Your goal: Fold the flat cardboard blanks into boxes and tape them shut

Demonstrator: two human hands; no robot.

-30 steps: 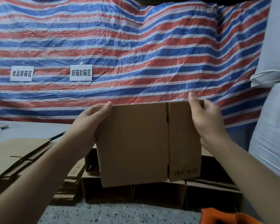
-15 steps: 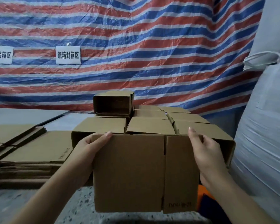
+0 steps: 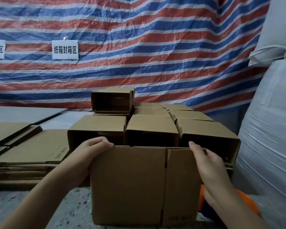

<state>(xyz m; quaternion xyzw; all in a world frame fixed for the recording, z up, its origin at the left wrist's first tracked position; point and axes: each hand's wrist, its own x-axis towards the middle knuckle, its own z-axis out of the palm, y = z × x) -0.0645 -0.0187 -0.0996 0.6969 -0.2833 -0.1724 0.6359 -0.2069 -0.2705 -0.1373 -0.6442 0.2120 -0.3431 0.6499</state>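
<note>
Cardboard blank (image 3: 129,184) stands upright before the folded boxes (image 3: 151,128); your left hand (image 3: 87,156) and right hand (image 3: 208,164) grip its top corners (fingers curled over).

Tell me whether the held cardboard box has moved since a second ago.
Yes. The cardboard box has dropped: its top edge was up against the striped tarp and now sits below the tops of the stacked boxes.
</note>
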